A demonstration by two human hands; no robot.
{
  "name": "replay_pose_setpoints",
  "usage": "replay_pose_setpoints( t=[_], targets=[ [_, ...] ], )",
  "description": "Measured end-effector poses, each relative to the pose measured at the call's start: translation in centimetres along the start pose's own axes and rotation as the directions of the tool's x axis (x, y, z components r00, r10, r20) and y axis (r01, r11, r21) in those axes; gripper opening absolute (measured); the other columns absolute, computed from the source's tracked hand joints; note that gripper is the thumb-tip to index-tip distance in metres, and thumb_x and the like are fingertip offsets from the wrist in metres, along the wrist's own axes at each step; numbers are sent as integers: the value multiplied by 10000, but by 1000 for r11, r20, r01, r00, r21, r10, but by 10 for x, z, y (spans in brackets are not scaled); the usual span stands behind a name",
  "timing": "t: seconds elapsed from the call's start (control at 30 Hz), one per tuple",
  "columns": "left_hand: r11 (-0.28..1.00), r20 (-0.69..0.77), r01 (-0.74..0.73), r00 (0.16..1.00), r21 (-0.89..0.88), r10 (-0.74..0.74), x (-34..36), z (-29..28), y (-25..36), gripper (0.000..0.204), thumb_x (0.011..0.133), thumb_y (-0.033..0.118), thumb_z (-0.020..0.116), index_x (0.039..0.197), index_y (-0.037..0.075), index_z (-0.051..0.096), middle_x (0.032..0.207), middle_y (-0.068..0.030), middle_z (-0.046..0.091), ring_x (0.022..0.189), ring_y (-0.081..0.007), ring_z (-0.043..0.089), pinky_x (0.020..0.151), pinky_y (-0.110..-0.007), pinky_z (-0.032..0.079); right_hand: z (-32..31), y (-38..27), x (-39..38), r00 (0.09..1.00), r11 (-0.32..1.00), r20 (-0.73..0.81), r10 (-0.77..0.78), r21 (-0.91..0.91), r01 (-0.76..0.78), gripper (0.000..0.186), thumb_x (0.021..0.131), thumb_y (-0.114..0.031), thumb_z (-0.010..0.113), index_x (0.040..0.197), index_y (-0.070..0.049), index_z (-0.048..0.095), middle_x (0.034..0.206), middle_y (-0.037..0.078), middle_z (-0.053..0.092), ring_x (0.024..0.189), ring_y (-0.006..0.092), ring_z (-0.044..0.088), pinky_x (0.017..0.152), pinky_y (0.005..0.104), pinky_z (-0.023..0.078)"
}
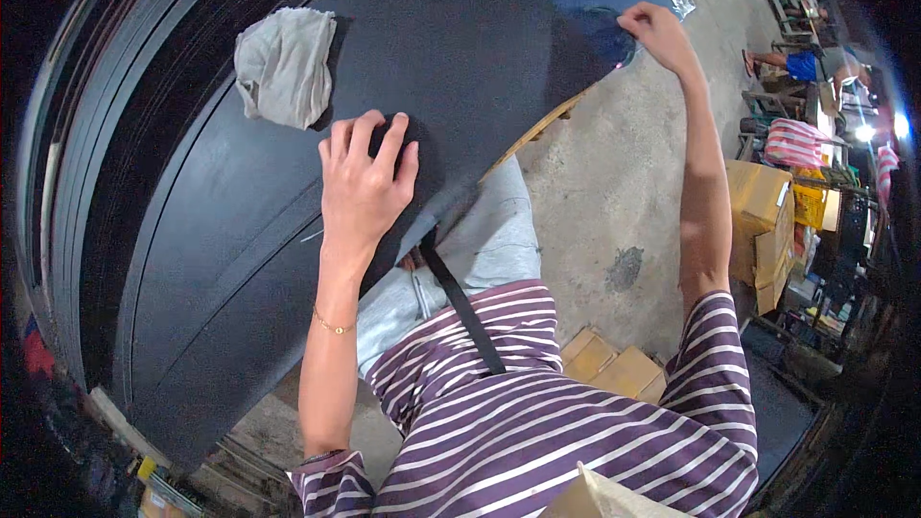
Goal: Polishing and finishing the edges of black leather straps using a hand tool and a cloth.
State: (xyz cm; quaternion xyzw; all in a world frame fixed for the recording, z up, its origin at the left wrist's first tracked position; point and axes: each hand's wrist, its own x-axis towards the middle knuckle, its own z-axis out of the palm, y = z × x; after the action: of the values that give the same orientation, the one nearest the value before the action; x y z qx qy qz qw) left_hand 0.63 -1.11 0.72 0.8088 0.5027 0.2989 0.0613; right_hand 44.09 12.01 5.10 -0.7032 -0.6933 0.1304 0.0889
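Observation:
A wide dark sheet (451, 48) spreads in front of me, matt over most of its surface and glossy blue toward the far right. My left hand (369, 173) rests on it, fingers bent and apart, apparently holding nothing. At the sheet's right edge, my right hand (662, 34) has thumb and forefinger pinched together. What lies between those fingertips is too small to make out; a dark, shiny curled edge (614, 43) is beside them. A crumpled pale grey cloth (285, 67) lies on the sheet beyond my left hand.
More dark sheets (96, 163) are layered at the left. Concrete floor (614, 192) runs along the right, with a cardboard box (758, 230) and flattened cardboard (614, 364). Farther right are a red-and-white striped bag (796, 142), cluttered racks and a person in blue shorts (802, 65).

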Motion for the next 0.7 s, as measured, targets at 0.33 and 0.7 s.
replay_pose_setpoints(
  t=[0.33, 0.7],
  targets=[
    [982, -45, 71, 996, -173, -80, 6, -9, -5, 218, 805, 121, 707, 1003, 34, 677, 981, -115, 621, 917, -287, 585, 815, -399, 453, 3, 5, -108, 965, -140, 90, 247, 989, -57, 319, 940, -141, 605, 1204, 34, 568, 924, 56, 626, 826, 90, 563, 664, 179, 426],
    [975, -148, 70, 988, 211, -39, 59, -12, -108, 307, 872, 109, 610, 1145, -19, 553, 1236, -203, 529, 1108, -405, 532, 904, -433, 447, 50, -30, -145, 894, 41, -99, 437, 995, 90, 189, 921, -147, 648, 1035, 3, 662, 852, 38, 667, 639, 62, 523, 564, 195, 400]
  ],
)
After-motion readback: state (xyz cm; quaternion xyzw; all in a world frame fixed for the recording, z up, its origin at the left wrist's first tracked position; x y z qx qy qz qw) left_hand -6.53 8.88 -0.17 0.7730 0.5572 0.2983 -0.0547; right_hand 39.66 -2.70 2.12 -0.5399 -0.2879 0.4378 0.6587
